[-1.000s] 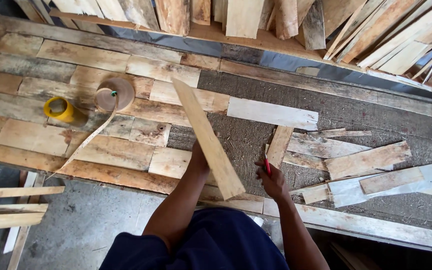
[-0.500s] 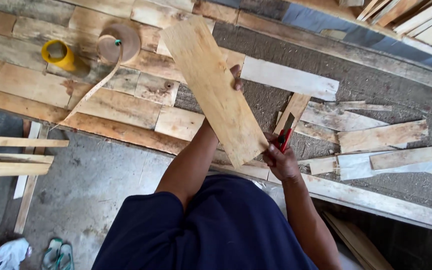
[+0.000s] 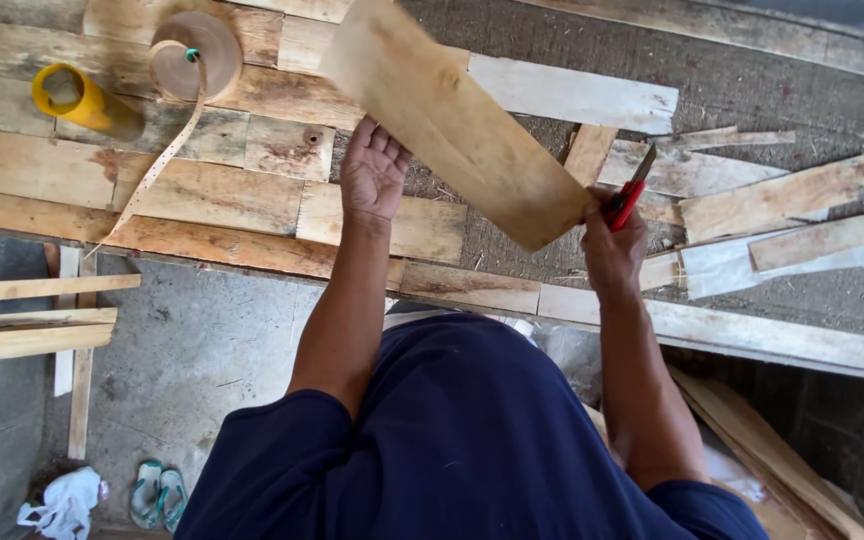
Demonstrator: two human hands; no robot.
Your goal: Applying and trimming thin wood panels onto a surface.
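The wooden plank [image 3: 457, 120] is held tilted above the workbench [image 3: 202, 200]. The left hand [image 3: 372, 170] supports its underside, fingers spread flat. The right hand [image 3: 614, 245] grips its near end together with a red cutter [image 3: 630, 190]. Judged step: positioning for trimming; a steady brace is needed next.

Rough plank workbench [image 3: 202, 200] carrying yellow tube [image 3: 87, 100] and tape roll [image 3: 197, 50] left of left hand [image 3: 372, 170], offcuts [image 3: 772, 200] beyond right hand [image 3: 612, 240].
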